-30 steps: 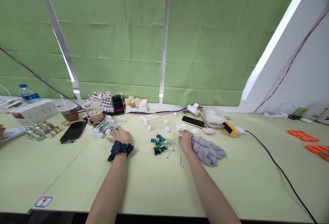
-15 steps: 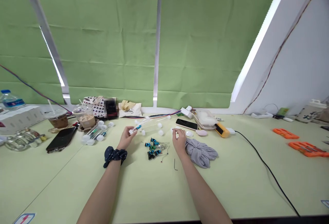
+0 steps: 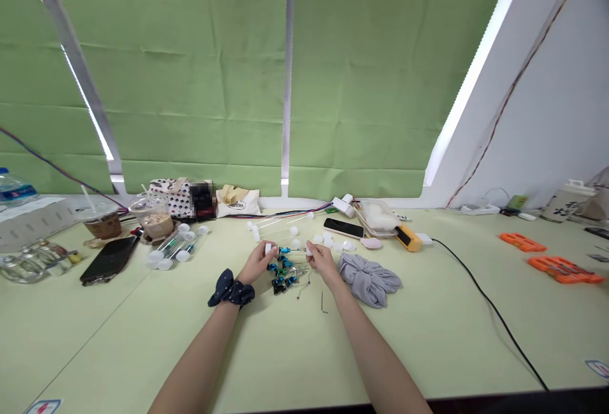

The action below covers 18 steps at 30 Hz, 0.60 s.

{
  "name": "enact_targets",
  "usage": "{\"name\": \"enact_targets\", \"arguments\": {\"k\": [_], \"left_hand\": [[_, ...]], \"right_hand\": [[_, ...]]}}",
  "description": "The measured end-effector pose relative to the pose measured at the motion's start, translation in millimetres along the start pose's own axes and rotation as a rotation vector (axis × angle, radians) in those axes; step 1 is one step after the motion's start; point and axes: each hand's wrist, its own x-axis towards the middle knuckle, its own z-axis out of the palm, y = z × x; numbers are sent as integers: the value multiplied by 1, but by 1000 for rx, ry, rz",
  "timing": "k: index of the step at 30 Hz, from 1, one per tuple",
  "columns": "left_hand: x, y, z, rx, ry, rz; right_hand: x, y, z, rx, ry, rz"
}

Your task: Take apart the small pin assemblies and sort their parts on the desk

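Observation:
My left hand [image 3: 257, 263], with a dark scrunchie [image 3: 231, 290] on its wrist, pinches the left end of a clear plastic tube [image 3: 287, 250] that has a blue part inside. At the tube's right end my right hand [image 3: 320, 259] pinches a white cap [image 3: 309, 251]. The tube is held level just above a small heap of blue and black parts with wire leads [image 3: 285, 272]. Loose white caps [image 3: 332, 240] lie just beyond my right hand. More clear tubes [image 3: 280, 226] lie behind.
Capped tubes with parts [image 3: 176, 246] lie at left by a black phone [image 3: 108, 259] and two drink cups [image 3: 153, 216]. A grey cloth [image 3: 368, 279], a small hex key [image 3: 322, 303], another phone [image 3: 343, 228] and a black cable [image 3: 490, 309] lie to the right. Orange tools [image 3: 561, 269] lie far right.
My left hand picked up a tube from the left group and brought it to the middle. My right hand picked up a white cap and moved to the tube's end.

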Motion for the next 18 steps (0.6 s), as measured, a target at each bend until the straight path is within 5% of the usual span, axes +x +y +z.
{"name": "enact_targets", "arguments": {"k": [10,18], "left_hand": [[2,-17,-10,132,466,-214],[7,-31,-16,153,489,-293]], "right_hand": [[-12,-9,12,50,-202,-235],[-5,0,9,-125,-34,-208]]}}
